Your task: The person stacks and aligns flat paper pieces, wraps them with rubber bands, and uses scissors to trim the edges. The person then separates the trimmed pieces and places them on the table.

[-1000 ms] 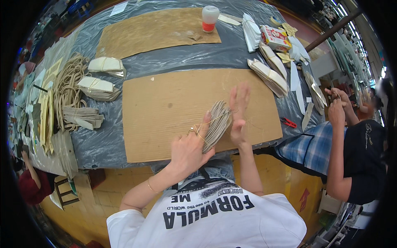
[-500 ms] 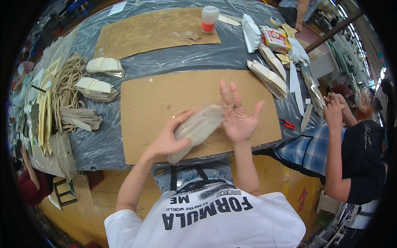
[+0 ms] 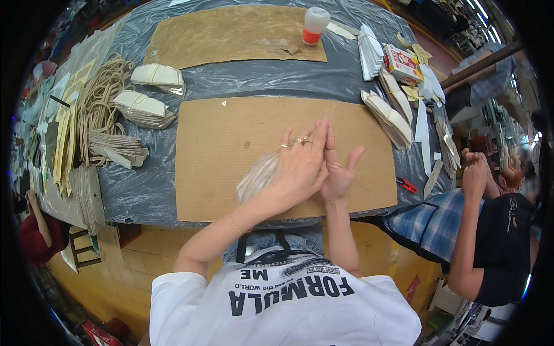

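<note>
Left hand, fingers nearly straight, crosses to the right, tips meeting right hand's fingers; grip hidden, can't tell if it has hold of the bundle. Right hand open, palm up, thumb spread, no object visible in it. Pale strip bundle, partly covered by left hand, over near middle of cardboard sheet. Red snips right of sheet. White-and-red bottle far side, on brown sheet's right end.
</note>
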`<action>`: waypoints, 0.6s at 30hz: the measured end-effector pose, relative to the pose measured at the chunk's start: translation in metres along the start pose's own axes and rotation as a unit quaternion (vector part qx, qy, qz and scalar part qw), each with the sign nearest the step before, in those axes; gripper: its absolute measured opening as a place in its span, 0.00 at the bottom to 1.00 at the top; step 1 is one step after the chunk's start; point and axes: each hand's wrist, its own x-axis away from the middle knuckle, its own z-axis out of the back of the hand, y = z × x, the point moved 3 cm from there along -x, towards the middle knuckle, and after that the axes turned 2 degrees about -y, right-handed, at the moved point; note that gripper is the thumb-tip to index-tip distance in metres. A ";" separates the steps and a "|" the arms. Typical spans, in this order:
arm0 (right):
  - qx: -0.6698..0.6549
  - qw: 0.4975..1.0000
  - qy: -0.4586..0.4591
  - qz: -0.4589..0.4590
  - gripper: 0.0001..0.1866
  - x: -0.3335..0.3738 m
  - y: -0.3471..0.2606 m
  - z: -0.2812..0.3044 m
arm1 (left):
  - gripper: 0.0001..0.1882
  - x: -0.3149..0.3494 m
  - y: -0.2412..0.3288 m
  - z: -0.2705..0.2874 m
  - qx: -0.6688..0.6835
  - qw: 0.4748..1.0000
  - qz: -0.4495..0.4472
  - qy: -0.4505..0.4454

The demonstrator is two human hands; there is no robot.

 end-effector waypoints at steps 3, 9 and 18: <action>-0.012 1.000 -0.002 0.000 0.55 0.003 -0.003 0.007 | 0.31 0.004 -0.005 -0.020 0.092 0.994 0.060 -0.022; -0.076 0.996 -0.036 0.029 0.56 0.002 -0.006 0.025 | 0.17 0.005 -0.012 -0.026 0.061 0.997 0.034 0.014; -0.150 0.978 -0.147 -0.022 0.50 -0.001 -0.001 0.031 | 0.05 0.002 -0.016 -0.031 0.020 1.000 0.018 0.012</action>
